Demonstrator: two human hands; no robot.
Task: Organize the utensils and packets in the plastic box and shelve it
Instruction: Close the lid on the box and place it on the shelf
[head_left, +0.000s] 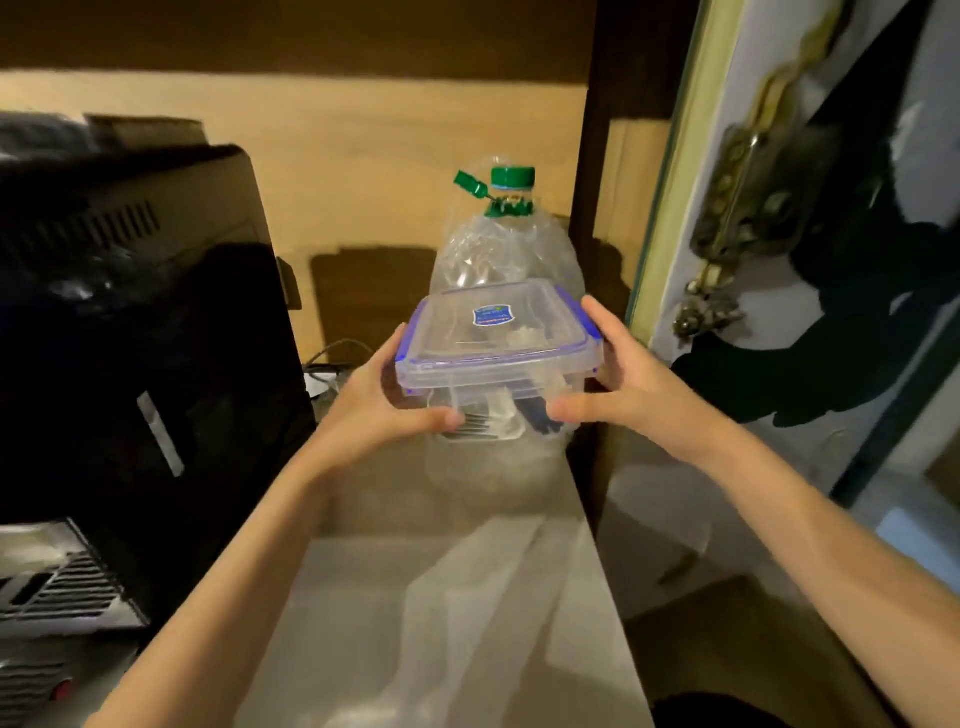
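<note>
Hands holding a lidded plastic box in front of a big water bottle

Head camera view: both bare arms reached forward over a pale shelf surface (363, 597). Between the hands sat the plastic box (498, 332), clear, with its lid on and blue latches at the sides. It was held up in the air, above the shelf surface and just in front of a large clear bottle (506, 260) with a green cap (512, 176). The box was roughly square, so no long axis stood out; its lid faced up and tilted slightly toward the camera, with a small blue sticker (492, 315) near the middle.

The left hand (384, 400) gripped the box's left side, fingers curled together beneath the base and thumb pointing along the near wall. The right hand (618, 384) gripped the right side, fingers pressed together up the latch edge, thumb lying along the near wall toward the left thumb.

Through the clear wall, fork tines (470, 426) and dark utensil handles (535, 415) showed inside, pointing toward the camera and slightly down. Packets could not be made out clearly.

A black appliance (140, 322) stood to the left. A crumpled clear plastic sheet (467, 623) lay on the near shelf surface.
</note>
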